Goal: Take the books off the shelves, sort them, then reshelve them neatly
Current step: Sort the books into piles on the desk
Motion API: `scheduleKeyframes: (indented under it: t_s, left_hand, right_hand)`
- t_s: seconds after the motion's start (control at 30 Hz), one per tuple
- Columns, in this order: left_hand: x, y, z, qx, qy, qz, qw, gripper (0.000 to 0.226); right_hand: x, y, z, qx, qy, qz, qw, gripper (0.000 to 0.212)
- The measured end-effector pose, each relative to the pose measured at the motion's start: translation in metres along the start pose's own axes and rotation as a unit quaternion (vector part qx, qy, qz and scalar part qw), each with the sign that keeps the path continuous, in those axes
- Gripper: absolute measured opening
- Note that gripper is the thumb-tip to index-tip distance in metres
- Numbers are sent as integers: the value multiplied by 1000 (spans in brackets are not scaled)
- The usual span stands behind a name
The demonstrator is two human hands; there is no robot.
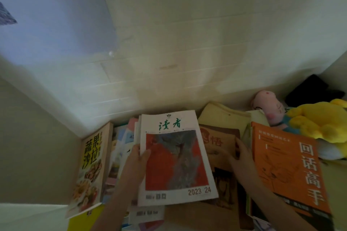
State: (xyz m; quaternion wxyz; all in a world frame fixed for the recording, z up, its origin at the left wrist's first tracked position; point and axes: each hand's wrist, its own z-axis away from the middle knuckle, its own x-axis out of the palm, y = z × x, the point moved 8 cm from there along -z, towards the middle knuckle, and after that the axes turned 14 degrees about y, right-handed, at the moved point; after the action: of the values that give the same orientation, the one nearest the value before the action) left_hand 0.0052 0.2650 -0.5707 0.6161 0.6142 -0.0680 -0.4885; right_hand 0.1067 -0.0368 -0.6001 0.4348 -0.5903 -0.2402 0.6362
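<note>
The Duzhe magazine [176, 157], dated 2023 24, lies face up on top of a loose magazine stack [146, 214]. The left hand [136, 165] grips its left edge, thumb over the cover and fingers underneath. Just right of the magazine, and partly under its edge, is a brown book [219, 142]. The right hand [242, 157] has its fingers curled over that book's far side, apparently gripping it. This looks like sorting, so keep like with like. The issues below are fanned unevenly, so square the stack before adding to it or lifting it. Lift the brown book clear rather than dragging it, or the magazine's corner may catch. Further right of the magazine an orange book [285, 167] leans. To the magazine's left stands a salad cookbook [92, 167]. Behind and right of it sit a pink pig plush [268, 107] and a yellow plush [319, 120].
</note>
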Motion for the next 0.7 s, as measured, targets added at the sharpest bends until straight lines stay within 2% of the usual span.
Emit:
scheduleKeyframes:
  t_s: [0.1,0.17,0.23,0.3,0.33,0.47,0.6,0.7]
  left_hand:
    - [14,13,14,35,-34,13,999,7]
    - [29,23,24,66,-80,1,995,18]
    - [44,26,31,112,-107,-80,985,38]
    - [52,30,36,152,-103,-156,971,50]
    - [55,30,37,157,-100,-160,969,53]
    - [61,29,43,62,-144,-14,988,50]
    - [57,32,47,27,-132,78,988,52]
    - [30,39,42,-4,-103,174,979,46]
  right_hand:
    - [5,-1,1,34,-11,-54,998,64]
    - [8,-6,6,35,-32,-92,995,63]
    - [9,-13,11,42,-56,-155,985,53]
    - [8,-18,12,48,-65,-199,977,40]
    - [9,-18,10,43,-67,-204,976,38]
    - [11,-17,11,34,-78,-202,976,44]
    - [14,-22,12,12,-99,-198,975,53]
    - [16,-37,13,-27,-124,-199,972,53]
